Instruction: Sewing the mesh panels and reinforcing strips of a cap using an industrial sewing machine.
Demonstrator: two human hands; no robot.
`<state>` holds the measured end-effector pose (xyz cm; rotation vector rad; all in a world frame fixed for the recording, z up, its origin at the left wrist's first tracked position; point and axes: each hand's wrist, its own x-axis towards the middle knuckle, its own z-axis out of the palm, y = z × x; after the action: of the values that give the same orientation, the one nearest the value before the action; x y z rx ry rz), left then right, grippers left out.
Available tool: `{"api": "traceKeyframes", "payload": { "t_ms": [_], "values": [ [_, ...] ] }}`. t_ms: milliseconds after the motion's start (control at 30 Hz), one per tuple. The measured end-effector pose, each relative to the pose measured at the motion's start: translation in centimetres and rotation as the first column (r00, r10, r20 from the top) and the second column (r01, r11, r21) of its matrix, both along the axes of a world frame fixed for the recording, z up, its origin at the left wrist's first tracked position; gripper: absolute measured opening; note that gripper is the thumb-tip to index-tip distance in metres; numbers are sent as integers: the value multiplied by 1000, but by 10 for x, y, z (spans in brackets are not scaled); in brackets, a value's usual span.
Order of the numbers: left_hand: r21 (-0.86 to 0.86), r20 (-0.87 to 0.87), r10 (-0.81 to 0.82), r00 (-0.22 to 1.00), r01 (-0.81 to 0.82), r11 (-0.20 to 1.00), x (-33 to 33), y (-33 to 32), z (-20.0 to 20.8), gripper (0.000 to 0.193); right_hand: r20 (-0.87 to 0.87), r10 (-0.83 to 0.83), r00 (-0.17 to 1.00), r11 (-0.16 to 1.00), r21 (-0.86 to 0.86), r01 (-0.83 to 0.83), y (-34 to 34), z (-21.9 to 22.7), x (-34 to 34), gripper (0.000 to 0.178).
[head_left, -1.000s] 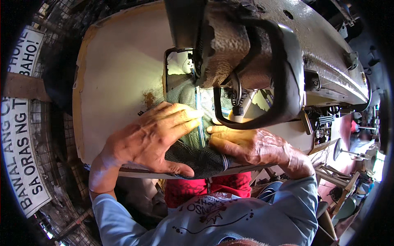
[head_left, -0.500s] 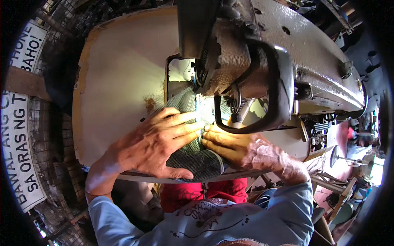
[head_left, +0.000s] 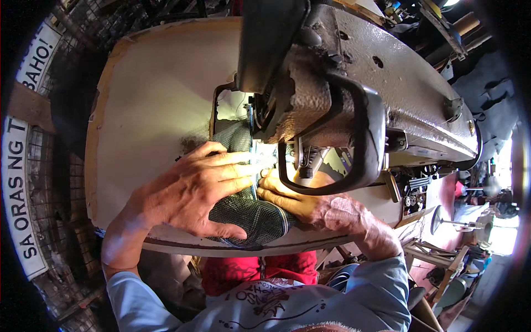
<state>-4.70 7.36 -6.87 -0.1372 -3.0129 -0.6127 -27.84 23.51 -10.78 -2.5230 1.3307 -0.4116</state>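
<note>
A dark mesh fabric piece (head_left: 243, 217) with a pale edging lies under the sewing machine's (head_left: 310, 105) head and reaches toward the table's near edge. My left hand (head_left: 191, 191) rests flat on its left side, fingers stretched toward the lit seam line and thumb spread out below. From the other side, my right hand (head_left: 310, 202) lies on the fabric with its fingers extended, their tips close to the left fingertips. Its thumb is hard to make out. The needle area is mostly hidden behind the machine head.
A dark loop-shaped frame (head_left: 379, 133) hangs from the machine just above my right hand. The pale worktable (head_left: 149, 94) spreads to the left, beside a wire mesh wall with white signs (head_left: 25, 216). A wooden frame (head_left: 437, 260) stands at the lower right.
The whole view has shifted slightly, with everything sitting a bit further left. Both hands stay on the mesh fabric, and its near part now looks rounder and more spread out.
</note>
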Motion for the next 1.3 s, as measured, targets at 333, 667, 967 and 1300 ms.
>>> {"api": "traceKeyframes", "payload": {
  "t_ms": [333, 667, 967, 1300],
  "values": [
    [26, -2, -28, 1000, 28, 999, -3, 2, -10, 83, 37, 1, 999, 1000, 30, -2, 4, -4, -3, 54],
    [20, -115, -6, 993, 8, 1000, -7, -7, -9, 77, 71, -59, 996, 997, -36, 62, -3, 2, -10, 45],
    [106, 17, -1, 1000, -1, 994, -6, -11, -3, 71, 66, -54, 996, 996, -62, 58, 2, 5, -13, 47],
    [47, 2, -27, 1000, 27, 999, 3, -1, 24, 61, 61, -72, 996, 986, -143, 80, -6, 15, -5, 49]
  ]
}}
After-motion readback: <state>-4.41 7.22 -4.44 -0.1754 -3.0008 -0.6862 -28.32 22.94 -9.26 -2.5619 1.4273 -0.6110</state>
